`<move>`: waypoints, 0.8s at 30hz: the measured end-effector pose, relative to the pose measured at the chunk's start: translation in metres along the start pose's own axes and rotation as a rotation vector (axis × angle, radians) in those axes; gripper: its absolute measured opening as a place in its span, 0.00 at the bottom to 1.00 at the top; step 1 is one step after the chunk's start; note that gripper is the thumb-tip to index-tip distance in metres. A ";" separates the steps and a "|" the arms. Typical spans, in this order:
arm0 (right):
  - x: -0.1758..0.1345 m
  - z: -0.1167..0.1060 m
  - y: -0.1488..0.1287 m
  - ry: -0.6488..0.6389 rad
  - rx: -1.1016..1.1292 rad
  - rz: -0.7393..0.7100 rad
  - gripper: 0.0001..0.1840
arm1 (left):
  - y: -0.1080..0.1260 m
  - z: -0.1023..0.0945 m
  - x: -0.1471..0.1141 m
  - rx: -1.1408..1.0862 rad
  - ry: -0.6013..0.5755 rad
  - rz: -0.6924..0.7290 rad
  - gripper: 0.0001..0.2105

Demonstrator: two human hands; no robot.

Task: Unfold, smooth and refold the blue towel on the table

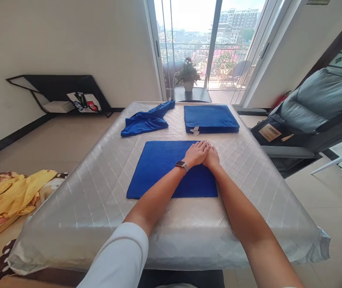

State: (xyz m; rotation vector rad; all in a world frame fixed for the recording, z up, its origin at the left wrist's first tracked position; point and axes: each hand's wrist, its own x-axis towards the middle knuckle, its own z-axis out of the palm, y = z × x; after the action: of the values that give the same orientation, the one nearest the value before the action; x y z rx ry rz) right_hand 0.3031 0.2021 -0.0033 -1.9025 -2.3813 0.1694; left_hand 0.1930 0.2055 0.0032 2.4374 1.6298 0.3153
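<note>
A blue towel (159, 172) is spread as a flat rectangle on the table, squared to me. My left hand (196, 154), with a watch on its wrist, lies flat on the towel near its far right corner, fingers stretched out. Beside it my right hand (212, 157) rests along the towel's right edge, and the two hands touch, the left partly over the right. Nothing shows in either hand. Farther back on the right sits a neat stack of folded blue towels (209, 116) with a white tag. A crumpled blue towel (147, 119) lies at the back left.
A shiny quilted cover (105, 172) drapes over the table. Beyond its far edge a potted plant (188, 74) stands on a dark chair. To the right is a grey recliner (309, 108); to the left, yellow cloth (18, 196) lies low beside the table.
</note>
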 end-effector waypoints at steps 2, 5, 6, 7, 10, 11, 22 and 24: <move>0.001 -0.002 -0.004 0.017 0.040 0.032 0.35 | -0.019 -0.003 -0.013 0.032 0.027 -0.077 0.35; 0.001 -0.005 -0.009 0.019 0.073 0.065 0.35 | -0.062 -0.016 -0.040 0.098 0.064 -0.199 0.36; 0.001 -0.005 -0.009 0.017 0.077 0.069 0.35 | -0.080 -0.021 -0.050 0.110 0.066 -0.242 0.37; 0.001 -0.005 -0.010 0.016 0.078 0.071 0.35 | -0.097 -0.026 -0.059 0.117 0.065 -0.286 0.37; 0.001 -0.005 -0.009 0.022 0.077 0.071 0.35 | -0.143 -0.039 -0.083 0.132 0.084 -0.396 0.37; 0.002 -0.004 -0.008 0.023 0.076 0.069 0.35 | -0.155 -0.042 -0.090 0.133 0.095 -0.421 0.38; 0.005 -0.002 -0.007 0.017 0.071 0.075 0.35 | -0.172 -0.041 -0.101 0.111 0.148 -0.468 0.39; 0.005 -0.002 -0.006 0.018 0.073 0.073 0.35 | -0.173 -0.041 -0.102 0.112 0.147 -0.466 0.39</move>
State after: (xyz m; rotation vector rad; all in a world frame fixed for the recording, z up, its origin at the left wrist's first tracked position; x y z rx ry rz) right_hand 0.2966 0.2054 -0.0004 -1.9502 -2.2640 0.2397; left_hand -0.0091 0.1782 -0.0123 2.0557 2.2644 0.3399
